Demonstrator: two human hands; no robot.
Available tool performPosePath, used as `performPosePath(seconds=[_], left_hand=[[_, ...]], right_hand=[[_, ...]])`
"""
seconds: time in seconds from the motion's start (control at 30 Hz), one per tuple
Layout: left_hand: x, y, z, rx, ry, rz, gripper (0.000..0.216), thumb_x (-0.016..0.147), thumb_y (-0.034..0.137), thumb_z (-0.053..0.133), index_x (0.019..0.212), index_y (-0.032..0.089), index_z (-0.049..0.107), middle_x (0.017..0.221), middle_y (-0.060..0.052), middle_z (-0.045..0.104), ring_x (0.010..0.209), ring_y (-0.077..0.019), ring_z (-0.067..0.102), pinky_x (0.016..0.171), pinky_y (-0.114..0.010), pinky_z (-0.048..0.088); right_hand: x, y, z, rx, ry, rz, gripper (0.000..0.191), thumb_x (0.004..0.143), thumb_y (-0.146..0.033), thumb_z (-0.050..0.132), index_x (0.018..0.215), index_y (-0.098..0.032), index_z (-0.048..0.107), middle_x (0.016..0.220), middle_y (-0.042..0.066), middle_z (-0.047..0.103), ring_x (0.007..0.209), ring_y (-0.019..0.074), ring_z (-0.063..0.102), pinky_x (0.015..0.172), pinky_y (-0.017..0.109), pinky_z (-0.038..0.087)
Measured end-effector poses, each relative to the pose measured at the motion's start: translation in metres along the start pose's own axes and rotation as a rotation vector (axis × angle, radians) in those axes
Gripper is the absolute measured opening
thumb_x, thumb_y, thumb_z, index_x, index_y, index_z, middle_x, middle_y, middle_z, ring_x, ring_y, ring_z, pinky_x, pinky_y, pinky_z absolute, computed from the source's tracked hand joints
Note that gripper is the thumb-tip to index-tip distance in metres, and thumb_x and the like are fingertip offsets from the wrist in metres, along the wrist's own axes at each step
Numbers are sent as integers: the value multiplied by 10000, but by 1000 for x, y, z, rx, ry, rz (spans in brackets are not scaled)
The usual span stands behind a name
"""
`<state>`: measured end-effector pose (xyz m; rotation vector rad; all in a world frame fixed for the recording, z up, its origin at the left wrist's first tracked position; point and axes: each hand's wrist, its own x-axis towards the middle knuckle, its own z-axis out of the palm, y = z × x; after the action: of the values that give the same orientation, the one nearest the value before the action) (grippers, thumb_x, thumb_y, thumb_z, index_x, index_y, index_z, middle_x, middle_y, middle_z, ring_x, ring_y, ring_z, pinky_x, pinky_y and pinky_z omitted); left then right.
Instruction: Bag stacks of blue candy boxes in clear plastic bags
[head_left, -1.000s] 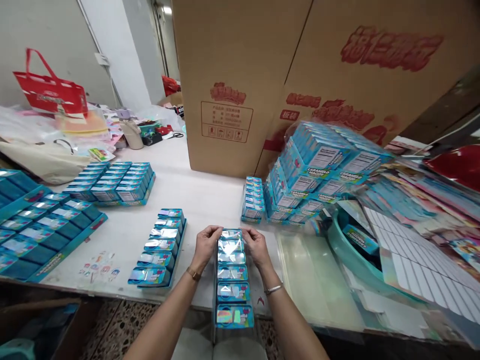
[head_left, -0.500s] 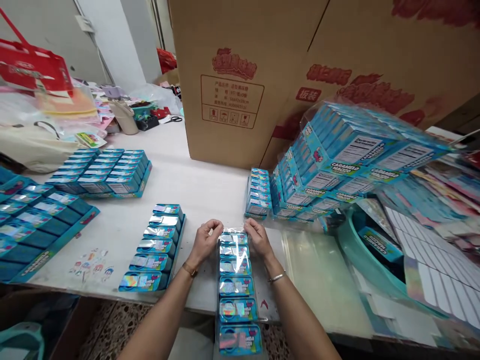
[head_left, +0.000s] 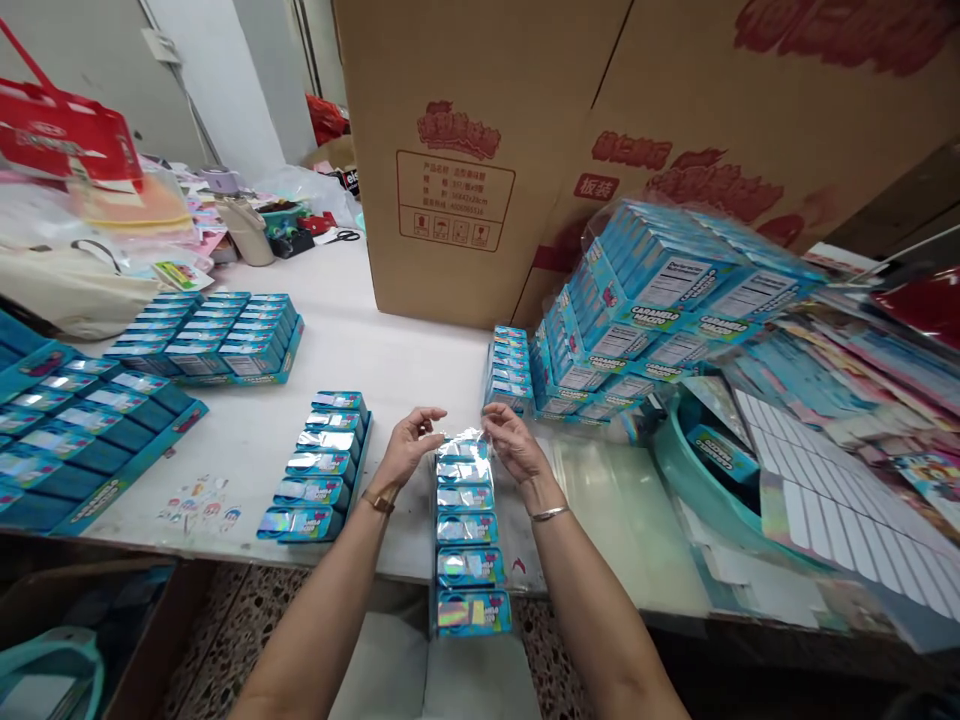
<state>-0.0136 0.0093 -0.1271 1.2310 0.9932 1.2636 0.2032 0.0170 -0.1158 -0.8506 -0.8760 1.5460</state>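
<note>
A row of small blue boxes (head_left: 466, 528) in a clear plastic bag (head_left: 463, 436) lies in front of me, its near end jutting past the table edge. The bag's crumpled mouth stands at the far end. My left hand (head_left: 409, 450) is at the left corner of that mouth, thumb and forefinger apart, the thumb close to the film. At the right corner is my right hand (head_left: 517, 448), its fingers bent and slightly apart, beside the film. Left of the bag, a tray of blue boxes (head_left: 319, 465) stands without visible wrapping.
Fuller trays of blue boxes (head_left: 217, 340) stand at the left. Wrapped blue packs (head_left: 660, 300) are stacked at the right before a large carton (head_left: 450, 80). A teal basin (head_left: 675, 470) and white sheets (head_left: 832, 510) lie further right. Scissors (head_left: 345, 236) rest at the back.
Both hands were pinching the bag's mouth; their fingers have now parted. The camera view has shifted, so the wrapped row appears higher in the picture.
</note>
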Motion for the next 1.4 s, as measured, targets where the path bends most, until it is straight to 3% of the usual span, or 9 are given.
performPosePath(seconds=[0.23,0.37,0.43,0.57,0.73,0.93,1.13,1.3,1.4], left_hand=[[-53,11,20,-64,243,-48,640,840,450,654,1409,232,458,1512,-124,423,1409,-266,366,1156,-447,271],[-137,9,32,38,161,-31,771,883,636,476,1531,283,254,1619,-103,224,1485,-287,206,1192,-486,214],[-179,2,30,150,38,97,1079,724,724,616,1565,306,85,1652,-96,63,1503,-336,76,1202,-528,169],[-225,-20,22,384,-101,80,1143,750,453,762,1558,335,-38,1653,-94,-12,1500,-335,76,1201,-548,165],[-225,-42,24,439,-87,146,728,911,231,575,1537,358,226,1572,-45,357,1418,-249,374,1174,-433,319],[-229,-50,32,419,16,153,647,925,214,541,1512,355,309,1543,-25,409,1395,-242,413,1154,-418,359],[-225,-19,20,283,-41,56,1217,654,598,773,1565,309,21,1641,-107,125,1491,-344,132,1206,-533,161],[-193,-4,22,19,75,22,869,881,699,356,1571,261,63,1648,-118,73,1503,-309,99,1206,-543,129],[-190,-1,32,105,-11,52,1162,701,731,633,1571,262,23,1652,-112,28,1501,-350,40,1217,-528,83]], right_hand=[[-61,10,-10,-36,361,-73,430,863,-612,545,1199,-349,598,1375,22,557,1328,231,451,1062,460,352],[-131,39,0,-187,173,27,674,880,-714,427,1462,-379,369,1570,41,340,1446,260,301,1153,513,258],[-169,49,2,-187,65,-44,812,830,-768,439,1519,-383,246,1612,30,240,1472,268,240,1175,502,247],[-223,56,-4,-426,-70,-60,1058,686,-716,690,1539,-367,172,1626,30,180,1482,320,185,1197,532,197],[-235,76,-6,-726,38,-145,667,901,-349,627,1497,-342,327,1543,18,379,1437,274,325,1205,508,213],[-230,95,-2,-716,138,-243,597,906,-322,618,1464,-329,406,1473,25,488,1362,272,453,1192,500,265],[-231,59,-9,-519,29,-124,1023,719,-676,698,1540,-355,179,1604,45,258,1468,322,236,1193,545,204],[-207,45,-4,-173,66,-80,736,893,-739,266,1534,-387,180,1625,11,198,1490,249,180,1198,533,151],[-202,50,0,-213,-19,-96,868,823,-770,427,1542,-375,143,1640,7,122,1503,258,103,1208,519,96]])
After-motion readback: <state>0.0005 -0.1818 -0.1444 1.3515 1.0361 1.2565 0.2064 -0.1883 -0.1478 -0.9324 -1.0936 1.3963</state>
